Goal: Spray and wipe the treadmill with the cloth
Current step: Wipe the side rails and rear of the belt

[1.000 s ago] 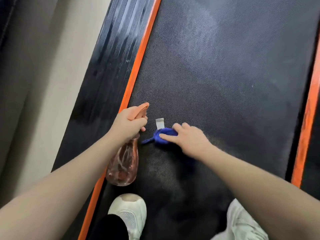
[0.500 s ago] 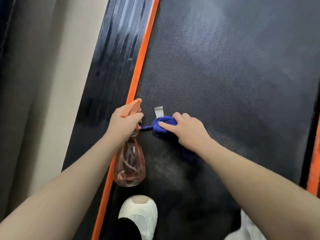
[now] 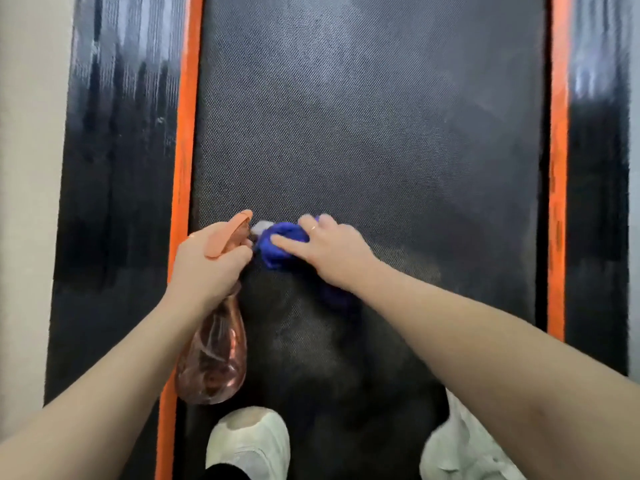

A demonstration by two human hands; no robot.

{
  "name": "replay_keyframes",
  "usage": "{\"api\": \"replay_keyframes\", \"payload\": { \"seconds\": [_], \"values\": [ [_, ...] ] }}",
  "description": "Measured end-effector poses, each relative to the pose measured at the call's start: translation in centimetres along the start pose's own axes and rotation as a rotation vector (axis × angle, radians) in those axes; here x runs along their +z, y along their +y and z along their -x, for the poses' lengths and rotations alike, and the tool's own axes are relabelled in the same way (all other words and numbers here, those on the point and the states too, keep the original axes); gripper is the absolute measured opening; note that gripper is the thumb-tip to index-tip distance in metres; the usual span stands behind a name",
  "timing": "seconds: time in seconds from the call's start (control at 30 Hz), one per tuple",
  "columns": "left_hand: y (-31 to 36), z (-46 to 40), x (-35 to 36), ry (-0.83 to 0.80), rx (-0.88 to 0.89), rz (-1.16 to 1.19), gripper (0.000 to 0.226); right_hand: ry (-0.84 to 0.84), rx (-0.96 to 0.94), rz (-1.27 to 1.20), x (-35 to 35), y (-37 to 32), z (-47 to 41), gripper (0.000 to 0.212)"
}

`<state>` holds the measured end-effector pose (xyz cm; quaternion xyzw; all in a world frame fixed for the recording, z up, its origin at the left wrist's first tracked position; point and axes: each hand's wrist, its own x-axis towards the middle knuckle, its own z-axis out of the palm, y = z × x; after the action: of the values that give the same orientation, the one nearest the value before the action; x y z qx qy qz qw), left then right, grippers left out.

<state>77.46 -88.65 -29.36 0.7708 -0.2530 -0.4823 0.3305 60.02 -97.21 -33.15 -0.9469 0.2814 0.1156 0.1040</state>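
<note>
Head: right hand (image 3: 332, 252) presses cloth (image 3: 280, 242) on treadmill (image 3: 381, 133).

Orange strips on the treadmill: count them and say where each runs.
2. One orange strip runs along the left edge of the belt, just ahead of the left hand; the other orange strip runs along the belt's right edge.

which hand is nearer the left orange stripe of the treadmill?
Left. The left hand, gripping the spray bottle, sits right beside the left orange stripe. The right hand presses the blue cloth farther in on the belt.
</note>
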Motion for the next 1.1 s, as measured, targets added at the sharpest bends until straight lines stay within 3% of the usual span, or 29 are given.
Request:
{"api": "replay_keyframes", "payload": {
  "seconds": [0.07,0.17,0.27,0.33,0.4,0.47,0.57,0.63,0.7,0.77,0.83,0.87,0.9,1.0,1.1],
  "values": [
    [-0.1,0.3,0.5,-0.021,0.01,-0.018,0.024,0.008,0.371,-0.075,-0.4,1.9,-1.3,0.05],
    [0.4,0.8,0.4,-0.078,0.053,-0.046,0.028,0.011,0.646,-0.22,-0.6,1.8,-1.3,0.053],
    [3.0,-0.1,0.5,-0.128,0.098,0.08,0.031,-0.022,0.552,-0.294,-0.2,-0.4,0.9,0.055],
    [4.5,-1.4,1.1,-0.158,0.161,0.119,0.032,-0.051,0.28,-0.226,0.3,-1.3,2.7,0.052],
    [5.3,-1.7,1.9,-0.157,0.197,0.095,0.029,0.02,0.141,-0.096,0.5,0.7,3.6,0.05],
    [5.3,-1.8,2.2,-0.113,0.227,0.049,0.028,0.011,0.311,-0.014,-0.6,4.5,2.1,0.05],
    [4.9,-1.9,2.1,-0.024,0.23,0.071,0.024,0.009,0.697,-0.104,-1.6,8.4,0.4,0.053],
    [4.5,-2.3,1.8,0.026,0.216,0.118,0.029,0.044,0.748,-0.136,-1.3,6.6,0.2,0.053],
    [4.6,-2.3,1.9,0.056,0.205,0.117,0.032,0.033,0.618,-0.168,-0.1,2.6,1.1,0.054],
    [5.0,-2.2,2.3,0.042,0.235,0.055,0.034,0.035,0.365,-0.199,0.9,-0.9,2.6,0.053],
    [5.3,-2.1,2.8,-0.007,0.277,-0.001,0.034,0.052,0.143,-0.086,1.2,-0.4,3.1,0.048],
    [5.4,-2.0,3.2,-0.026,0.313,-0.041,0.036,0.057,0.129,-0.04,1.1,1.1,2.7,0.047],
    [5.4,-1.9,3.6,-0.033,0.345,-0.092,0.035,0.04,0.217,-0.033,0.6,2.8,2.0,0.048],
    [5.4,-1.8,4.1,-0.014,0.351,-0.158,0.03,0.117,0.724,-0.087,-1.2,7.8,-1.2,0.048],
    [4.7,-3.1,3.6,0.033,0.196,-0.023,0.029,0.075,0.816,-0.157,-1.3,6.7,-1.5,0.052]
  ]
}}
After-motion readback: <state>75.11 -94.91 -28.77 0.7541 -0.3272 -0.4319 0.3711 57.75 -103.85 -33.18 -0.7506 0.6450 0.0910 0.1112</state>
